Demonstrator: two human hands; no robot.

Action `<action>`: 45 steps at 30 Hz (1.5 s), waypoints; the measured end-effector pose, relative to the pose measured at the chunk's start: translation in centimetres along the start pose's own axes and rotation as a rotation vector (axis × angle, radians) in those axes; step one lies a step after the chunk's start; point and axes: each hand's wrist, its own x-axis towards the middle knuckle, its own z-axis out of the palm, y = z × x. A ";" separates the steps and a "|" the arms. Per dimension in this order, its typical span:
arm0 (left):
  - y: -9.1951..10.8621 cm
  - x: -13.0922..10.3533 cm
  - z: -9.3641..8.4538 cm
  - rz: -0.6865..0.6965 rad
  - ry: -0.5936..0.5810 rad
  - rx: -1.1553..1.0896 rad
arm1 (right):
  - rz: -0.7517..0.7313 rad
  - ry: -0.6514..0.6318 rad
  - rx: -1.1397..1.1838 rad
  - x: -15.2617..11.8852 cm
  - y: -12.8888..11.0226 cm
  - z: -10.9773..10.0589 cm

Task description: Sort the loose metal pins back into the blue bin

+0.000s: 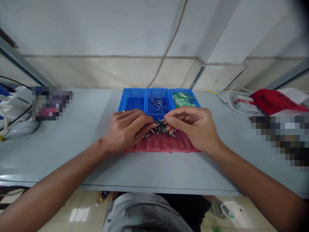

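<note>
Two bare forearms [58, 180] [258, 180] reach in from the near side of the middle bin [159, 116], the landmark here. Just in front of that bin lies one pile of metal pins [159, 128], too crowded to count, on red plastic [166, 145]. At the pile, the left hand [126, 129] has its thumb and index finger nearly closed; whether they grip a pin, I cannot tell. The right hand [196, 127] has thumb and index pinched together, the other fingers curled; their hold is too small to tell. Over a dozen loose pins [158, 104] lie inside the middle bin. One bin [132, 100] adjoins it leftward, another [190, 93], holding green packets [182, 99], rightward.
</note>
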 end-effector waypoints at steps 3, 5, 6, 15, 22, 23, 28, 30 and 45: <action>-0.1 -0.1 0.0 -0.006 -0.018 0.048 | 0.053 0.009 -0.009 0.5 0.5 -0.8; -0.2 -0.1 0.0 -0.032 0.000 0.070 | 0.045 0.072 0.053 0.9 0.7 -1.2; -0.2 -0.1 0.0 -0.045 0.009 0.077 | 0.028 0.099 0.083 1.0 0.7 -1.4; -0.4 -0.3 0.0 -0.054 0.024 0.097 | -0.511 -0.430 -0.940 0.3 1.1 -1.0; -0.5 -0.5 0.1 -0.067 0.013 0.101 | -0.682 -0.425 -1.087 0.2 2.9 -0.8; -0.5 -0.4 0.1 -0.063 0.016 0.103 | -0.689 -0.416 -1.080 0.3 3.0 -0.9; -0.4 -0.1 0.1 -0.048 0.019 0.117 | -0.659 -0.372 -1.064 0.6 2.7 -1.3; -0.4 -0.2 0.2 -0.054 0.021 0.116 | -0.636 -0.370 -1.046 0.6 2.7 -1.4; -0.4 -0.4 0.2 -0.079 0.013 0.131 | -0.623 -0.347 -0.970 0.6 2.6 -0.9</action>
